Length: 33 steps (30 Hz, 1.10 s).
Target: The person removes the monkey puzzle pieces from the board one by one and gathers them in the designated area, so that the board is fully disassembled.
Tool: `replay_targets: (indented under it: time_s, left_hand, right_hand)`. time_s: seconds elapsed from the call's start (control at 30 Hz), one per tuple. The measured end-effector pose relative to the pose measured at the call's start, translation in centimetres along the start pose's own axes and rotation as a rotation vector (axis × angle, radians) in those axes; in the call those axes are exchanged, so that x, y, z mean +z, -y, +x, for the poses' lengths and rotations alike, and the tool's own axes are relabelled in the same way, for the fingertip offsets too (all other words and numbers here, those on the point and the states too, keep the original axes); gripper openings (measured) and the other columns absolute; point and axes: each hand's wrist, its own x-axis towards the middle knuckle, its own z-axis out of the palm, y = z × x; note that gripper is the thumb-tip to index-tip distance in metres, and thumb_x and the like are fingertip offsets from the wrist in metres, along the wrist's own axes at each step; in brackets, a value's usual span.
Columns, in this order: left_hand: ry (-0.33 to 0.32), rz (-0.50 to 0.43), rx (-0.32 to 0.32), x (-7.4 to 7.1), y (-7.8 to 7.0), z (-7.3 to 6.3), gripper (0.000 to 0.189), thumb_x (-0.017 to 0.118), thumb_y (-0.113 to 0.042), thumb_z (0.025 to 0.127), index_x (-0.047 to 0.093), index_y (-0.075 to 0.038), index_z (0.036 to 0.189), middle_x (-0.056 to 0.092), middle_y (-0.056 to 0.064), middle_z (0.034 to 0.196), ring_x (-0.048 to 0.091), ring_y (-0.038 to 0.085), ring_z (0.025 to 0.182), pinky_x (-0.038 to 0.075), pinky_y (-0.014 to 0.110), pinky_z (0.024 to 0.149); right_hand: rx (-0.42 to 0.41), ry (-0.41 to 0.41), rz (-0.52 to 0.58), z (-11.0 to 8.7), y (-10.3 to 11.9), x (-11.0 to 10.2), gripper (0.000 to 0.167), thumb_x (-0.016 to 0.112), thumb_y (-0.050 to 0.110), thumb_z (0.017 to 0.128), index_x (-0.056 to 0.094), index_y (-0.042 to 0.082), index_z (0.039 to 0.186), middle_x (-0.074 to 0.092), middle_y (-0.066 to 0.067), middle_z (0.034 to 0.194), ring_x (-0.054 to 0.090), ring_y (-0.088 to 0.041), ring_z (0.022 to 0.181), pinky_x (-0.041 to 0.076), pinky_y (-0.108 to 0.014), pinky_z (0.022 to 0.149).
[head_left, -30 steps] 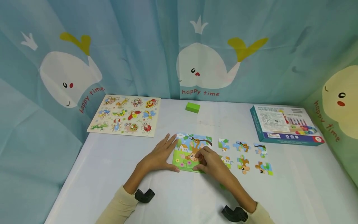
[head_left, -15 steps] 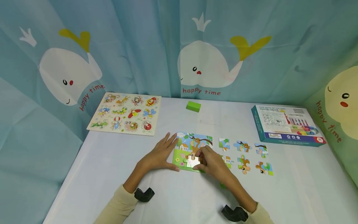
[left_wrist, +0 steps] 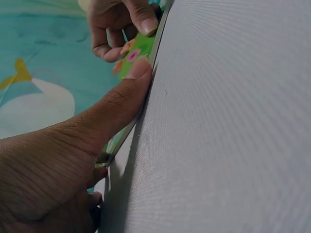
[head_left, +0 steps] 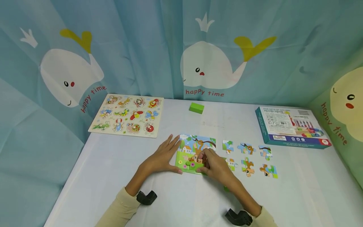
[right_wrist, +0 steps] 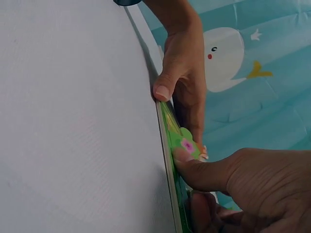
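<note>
In the head view, a square jigsaw board with a monkey and house picture lies at the table's middle. My left hand rests at its left side, fingers stretched along the edge and thumb by the near corner. My right hand pinches a green puzzle piece with a pink flower, over the board's near part. In the right wrist view this piece stands tilted, partly lifted off the board. The right fingers hide the board's lower right part.
Several loose puzzle pieces lie in rows right of the board; a green bit shows under the right forearm. An insect peg puzzle lies back left, a green block behind the board, a boxed toy back right. A curtain borders the table.
The flower piece under my right fingers tipped and caught a white glare half a second ago; now its green face shows again, with its edge raised. Both hands have stayed nearly in place.
</note>
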Motion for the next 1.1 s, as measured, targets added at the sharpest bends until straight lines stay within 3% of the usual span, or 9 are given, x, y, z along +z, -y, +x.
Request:
replay_targets:
  time_s: [0.23, 0.5, 0.73, 1.1]
  left_hand:
    - [-0.015, -0.020, 0.016, -0.07, -0.19, -0.19, 0.117, 0.079, -0.058, 0.073, 0.018, -0.001, 0.155, 0.005, 0.013, 0.165, -0.003, 0.036, 0.152, 0.014, 0.054, 0.121]
    - [0.000, -0.013, 0.004, -0.20, -0.27, -0.18, 0.118, 0.078, -0.059, 0.073, 0.016, -0.002, 0.156, 0.004, 0.012, 0.165, -0.004, 0.036, 0.152, 0.014, 0.053, 0.121]
    - [0.007, -0.023, 0.008, -0.30, -0.26, -0.13, 0.118, 0.078, -0.058, 0.073, 0.016, -0.002, 0.156, 0.004, 0.012, 0.165, -0.005, 0.036, 0.152, 0.012, 0.053, 0.121]
    - [0.007, -0.030, 0.012, -0.46, -0.37, -0.15, 0.117, 0.078, -0.058, 0.073, 0.017, -0.001, 0.156, 0.004, 0.013, 0.165, -0.005, 0.036, 0.152, 0.012, 0.054, 0.121]
  right_hand:
    - [0.036, 0.019, 0.080, -0.10, 0.06, 0.00, 0.028, 0.079, 0.019, 0.082, 0.056, 0.016, 0.099, 0.054, 0.009, 0.073, 0.045, 0.000, 0.062, 0.041, -0.020, 0.056]
    - [0.087, 0.047, 0.255, -0.23, 0.14, -0.18, 0.023, 0.073, 0.013, 0.087, 0.057, 0.011, 0.102, 0.060, 0.003, 0.083, 0.054, -0.003, 0.068, 0.047, -0.021, 0.062]
    - [0.150, 0.068, 0.352, -0.14, 0.36, -0.43, 0.021, 0.071, 0.007, 0.087, 0.057, 0.007, 0.103, 0.057, -0.003, 0.084, 0.052, -0.008, 0.066, 0.046, -0.021, 0.060]
    - [0.143, 0.080, 0.415, -0.12, 0.45, -0.69, 0.019, 0.069, 0.007, 0.089, 0.057, 0.005, 0.103, 0.053, -0.006, 0.085, 0.049, -0.010, 0.068, 0.043, -0.021, 0.060]
